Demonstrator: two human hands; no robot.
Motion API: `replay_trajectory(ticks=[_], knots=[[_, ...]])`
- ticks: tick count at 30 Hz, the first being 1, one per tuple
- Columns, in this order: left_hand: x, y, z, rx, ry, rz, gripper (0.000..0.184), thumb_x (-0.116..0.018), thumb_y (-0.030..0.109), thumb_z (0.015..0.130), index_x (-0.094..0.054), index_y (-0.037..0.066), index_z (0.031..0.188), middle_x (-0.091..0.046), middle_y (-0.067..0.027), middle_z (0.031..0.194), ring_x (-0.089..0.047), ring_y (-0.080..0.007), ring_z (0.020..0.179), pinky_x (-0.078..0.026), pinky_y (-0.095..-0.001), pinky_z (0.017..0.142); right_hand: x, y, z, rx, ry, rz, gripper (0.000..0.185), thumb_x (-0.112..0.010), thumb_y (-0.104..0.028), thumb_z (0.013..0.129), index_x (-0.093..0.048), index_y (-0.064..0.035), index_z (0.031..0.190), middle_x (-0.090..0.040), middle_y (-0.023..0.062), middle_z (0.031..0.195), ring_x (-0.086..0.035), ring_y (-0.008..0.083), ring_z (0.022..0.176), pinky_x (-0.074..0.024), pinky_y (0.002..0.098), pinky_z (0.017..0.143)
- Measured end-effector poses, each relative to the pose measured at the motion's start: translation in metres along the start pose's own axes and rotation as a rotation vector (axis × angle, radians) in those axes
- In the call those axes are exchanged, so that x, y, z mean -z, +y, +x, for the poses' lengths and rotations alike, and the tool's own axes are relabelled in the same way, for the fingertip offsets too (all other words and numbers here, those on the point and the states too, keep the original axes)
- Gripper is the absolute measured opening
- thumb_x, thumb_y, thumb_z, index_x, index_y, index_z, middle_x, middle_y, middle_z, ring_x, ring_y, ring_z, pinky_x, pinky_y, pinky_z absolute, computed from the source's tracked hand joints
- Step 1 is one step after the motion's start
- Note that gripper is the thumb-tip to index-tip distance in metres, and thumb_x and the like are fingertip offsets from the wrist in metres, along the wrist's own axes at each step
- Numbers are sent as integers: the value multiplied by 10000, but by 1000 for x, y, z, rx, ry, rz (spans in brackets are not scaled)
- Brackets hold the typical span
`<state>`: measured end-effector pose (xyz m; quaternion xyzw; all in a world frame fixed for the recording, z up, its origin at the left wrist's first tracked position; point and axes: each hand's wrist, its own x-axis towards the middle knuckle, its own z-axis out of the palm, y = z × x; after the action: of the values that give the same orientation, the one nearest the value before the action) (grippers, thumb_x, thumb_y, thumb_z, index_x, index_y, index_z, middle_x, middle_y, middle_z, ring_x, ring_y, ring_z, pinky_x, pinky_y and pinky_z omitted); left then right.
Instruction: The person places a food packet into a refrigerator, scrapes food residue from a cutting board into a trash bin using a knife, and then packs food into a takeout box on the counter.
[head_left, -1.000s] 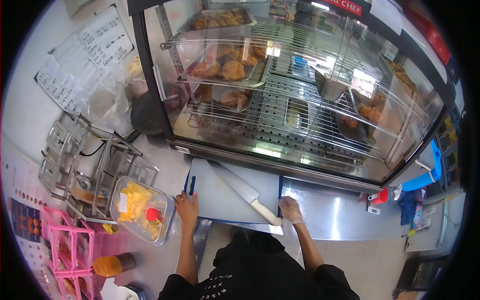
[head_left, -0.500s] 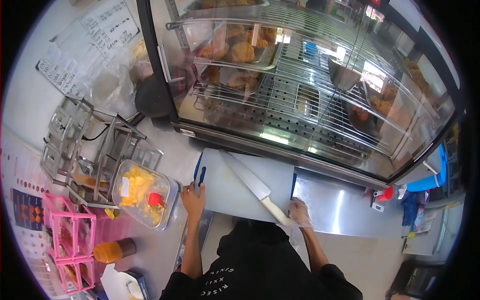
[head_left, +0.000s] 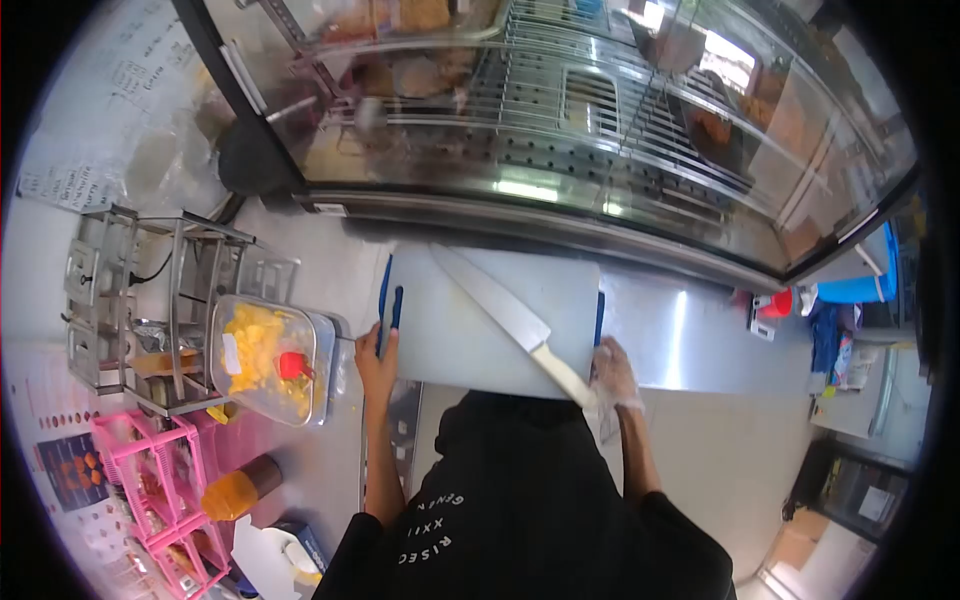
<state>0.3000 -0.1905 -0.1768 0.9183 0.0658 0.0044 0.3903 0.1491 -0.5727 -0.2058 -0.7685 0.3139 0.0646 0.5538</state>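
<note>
A white cutting board (head_left: 450,345) with blue ends lies in front of my body, below the glass cabinet. My left hand (head_left: 377,362) grips its left end by the blue-rimmed handle slot, thumb on top. At the right end, my right hand (head_left: 617,380), in a clear plastic glove, holds the board's edge; its fingers are partly hidden. Across the board rests a large kitchen knife (head_left: 500,312), blade toward the far left. Its cream handle reaches to beside my right hand; whether they touch I cannot tell.
A glass display cabinet (head_left: 540,190) with fried food spans the far side. On the left stand a clear tub (head_left: 325,370) of yellow pieces with a red scoop (head_left: 294,366), a metal rack (head_left: 175,310), pink baskets (head_left: 165,470) and an orange sauce bottle (head_left: 235,492).
My view has shifted and turned slightly, so the cabinet and board sit higher in the picture and the board looks more level. Both hands stay at the board's ends, with the knife on it.
</note>
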Motion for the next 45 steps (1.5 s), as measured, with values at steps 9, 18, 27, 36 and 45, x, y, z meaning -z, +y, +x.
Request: replay_trajectory(ticks=[9, 18, 27, 36, 45], knots=[[4, -27, -25, -16, 57, -105, 426, -602, 230, 838, -517, 35, 1206, -475, -158, 1094, -541, -246, 924, -441, -331, 810, 18, -84, -24, -119, -19, -135, 200, -569, -147, 788, -567, -51, 964, -632, 102, 738, -601, 166, 585, -470, 319, 582], [12, -26, -28, 297, -18, -536, 338, -549, 13, 828, -536, -25, 1163, -579, -127, 1003, -587, -158, 799, -514, -264, 653, 5, -75, -23, -46, 108, -477, 221, -576, -228, 774, -623, -74, 926, -641, 164, 814, -624, 327, 766, -485, 408, 683], [23, -20, -9, 341, -78, -591, 348, -559, -23, 792, -562, -26, 1140, -619, -92, 929, -602, -140, 757, -535, -243, 594, -7, -78, -17, 86, 300, -593, 210, -545, -222, 764, -630, -47, 843, -632, 179, 721, -631, 321, 718, -487, 407, 654], [19, -12, 6, 319, -117, -542, 364, -569, -18, 780, -565, -25, 1144, -612, -78, 891, -579, -121, 755, -510, -231, 637, -1, -97, -5, 46, 302, -614, 190, -514, -219, 806, -589, -44, 821, -618, 210, 792, -602, 370, 766, -465, 463, 705], [19, -43, -6, 196, -113, -452, 307, -611, 139, 824, -599, -18, 1088, -575, -19, 814, -524, -114, 763, -413, -219, 695, 34, -77, -23, 147, 244, -799, 236, -507, -294, 774, -590, -81, 829, -603, 164, 794, -591, 340, 786, -481, 451, 706]])
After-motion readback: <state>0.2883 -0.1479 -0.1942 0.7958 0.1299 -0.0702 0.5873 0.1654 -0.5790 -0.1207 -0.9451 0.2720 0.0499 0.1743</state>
